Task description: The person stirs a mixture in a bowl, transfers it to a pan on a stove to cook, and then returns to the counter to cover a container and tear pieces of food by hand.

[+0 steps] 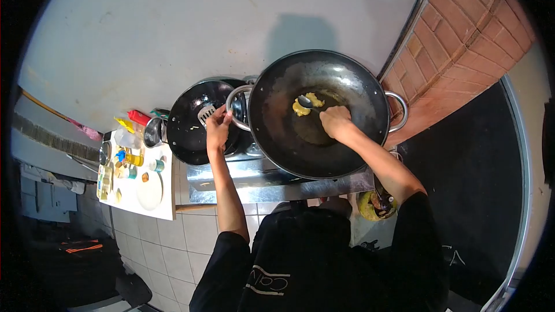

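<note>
A large dark wok (277, 144) with metal loop handles stands in front of me. My left hand (217, 130) is at its left handle (237, 122), fingers closed against the metal. Just beside those fingers is a slotted spatula head (205, 114), over a smaller dark pan (185, 133); the hand hides the rest of the spatula. My right hand (336, 122) reaches into the large wok, closed around a spoon whose handle is hidden in the fist. The spoon's bowl (305, 101) rests on yellow lumps of food (301, 109). A shiny wet patch surrounds the food.
To the left, a white table (167, 205) carries a round board (150, 190), bottles (134, 160), small containers and a metal bowl (153, 133). A metal stove front (277, 188) runs below the pans. A brick wall (457, 29) rises at right, above a yellowish container (370, 208).
</note>
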Motion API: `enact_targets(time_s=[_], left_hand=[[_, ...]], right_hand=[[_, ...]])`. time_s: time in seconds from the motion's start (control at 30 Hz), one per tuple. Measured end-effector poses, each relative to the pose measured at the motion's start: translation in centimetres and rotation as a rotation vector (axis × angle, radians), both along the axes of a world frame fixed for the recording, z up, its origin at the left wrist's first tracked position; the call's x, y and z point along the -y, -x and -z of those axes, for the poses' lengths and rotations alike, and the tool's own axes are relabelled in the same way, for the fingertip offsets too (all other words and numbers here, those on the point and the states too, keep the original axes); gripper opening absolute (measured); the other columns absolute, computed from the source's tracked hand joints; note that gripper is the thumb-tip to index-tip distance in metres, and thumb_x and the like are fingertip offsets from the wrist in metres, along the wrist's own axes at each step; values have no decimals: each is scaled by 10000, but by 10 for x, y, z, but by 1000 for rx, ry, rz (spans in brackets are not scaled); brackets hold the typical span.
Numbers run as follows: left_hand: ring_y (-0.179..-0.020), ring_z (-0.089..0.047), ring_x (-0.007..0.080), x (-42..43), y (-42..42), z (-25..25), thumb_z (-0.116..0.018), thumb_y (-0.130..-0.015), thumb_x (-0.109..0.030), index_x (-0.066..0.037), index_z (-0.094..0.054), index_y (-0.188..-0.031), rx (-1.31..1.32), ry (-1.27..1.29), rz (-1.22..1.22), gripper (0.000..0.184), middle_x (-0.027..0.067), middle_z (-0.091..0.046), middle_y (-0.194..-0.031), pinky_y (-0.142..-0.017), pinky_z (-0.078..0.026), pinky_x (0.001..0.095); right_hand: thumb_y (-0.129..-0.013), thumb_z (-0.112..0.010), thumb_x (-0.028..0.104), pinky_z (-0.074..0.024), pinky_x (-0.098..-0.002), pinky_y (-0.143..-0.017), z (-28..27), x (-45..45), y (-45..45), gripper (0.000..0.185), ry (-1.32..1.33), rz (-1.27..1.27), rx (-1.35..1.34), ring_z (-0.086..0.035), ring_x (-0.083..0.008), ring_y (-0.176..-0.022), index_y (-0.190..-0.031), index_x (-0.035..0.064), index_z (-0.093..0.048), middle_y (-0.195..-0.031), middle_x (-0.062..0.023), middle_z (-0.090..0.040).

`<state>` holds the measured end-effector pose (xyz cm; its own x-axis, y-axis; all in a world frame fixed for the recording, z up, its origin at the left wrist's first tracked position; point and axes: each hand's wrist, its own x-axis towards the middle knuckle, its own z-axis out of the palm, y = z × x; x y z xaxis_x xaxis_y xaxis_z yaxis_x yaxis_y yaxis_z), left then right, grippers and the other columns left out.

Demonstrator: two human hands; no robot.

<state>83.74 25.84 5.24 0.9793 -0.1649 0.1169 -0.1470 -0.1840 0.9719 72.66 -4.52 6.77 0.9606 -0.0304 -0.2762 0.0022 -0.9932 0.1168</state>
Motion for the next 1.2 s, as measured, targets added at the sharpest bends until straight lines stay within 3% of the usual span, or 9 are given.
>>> enact_targets(time_s=[0.17,0.4,0.57,0.7,0.77,0.87,1.0,1.13,1.2], left_hand=[[-853,-550,136,-3,-3,5,-627,-864,-175,8,-576,-1162,-60,-2,10,354,72,-622,-910,-800,-419,272],[-855,-561,146,-4,-2,-2,-624,-864,-172,35,-553,-1168,-84,-38,4,375,99,-620,-929,-795,-426,268],[-838,-560,143,-3,-2,-3,-619,-868,-177,51,-553,-1151,-48,-92,-5,369,92,-617,-919,-746,-439,260],[-804,-550,133,-1,0,-5,-626,-866,-192,43,-556,-1151,-43,-91,7,376,76,-610,-894,-711,-432,252],[-781,-568,133,2,2,-7,-602,-875,-130,64,-541,-1155,-37,-61,-28,345,104,-638,-877,-732,-443,251],[-770,-564,126,1,0,-7,-600,-878,-127,64,-539,-1159,-68,-80,-35,345,93,-638,-872,-723,-444,247],[-752,-555,119,2,-2,-5,-599,-877,-125,63,-540,-1159,-23,-97,-26,344,81,-633,-854,-705,-444,246],[-731,-561,123,-2,-5,4,-606,-869,-120,66,-549,-1144,8,-136,-49,337,92,-637,-842,-679,-447,250],[-760,-529,105,-1,-8,5,-612,-874,-169,20,-584,-1126,18,-111,-37,316,49,-609,-886,-650,-424,241]], right_hand=[[-801,-538,118,-546,-365,-570,12,-5,-2,196,156,6,-91,-676,-248,-781,-897,94,-707,-851,-85,-688],[-781,-573,128,-532,-366,-686,-9,20,0,172,64,-50,-22,-661,-264,-853,-881,58,-693,-895,-115,-678],[-862,-506,179,-495,-416,-748,-45,17,16,245,-224,79,75,-630,-352,-871,-879,4,-676,-882,-189,-655],[-885,-481,200,-483,-446,-759,-32,17,18,283,-356,147,130,-622,-374,-874,-884,-12,-669,-893,-212,-645],[-885,-500,238,-469,-481,-725,-22,19,18,350,-471,155,279,-598,-440,-784,-766,-63,-632,-785,-279,-607],[-881,-483,195,-479,-453,-771,-35,12,21,286,-397,185,169,-612,-396,-881,-898,-30,-659,-910,-234,-634],[-859,-489,157,-489,-445,-766,-22,7,17,253,-404,168,196,-617,-386,-887,-893,-25,-662,-915,-223,-639],[-834,-501,131,-516,-413,-739,-6,-5,15,217,-198,23,61,-640,-325,-888,-894,22,-679,-932,-172,-658],[-830,-500,126,-525,-400,-728,-7,-8,15,214,-116,-41,34,-647,-302,-886,-897,40,-684,-938,-151,-665]])
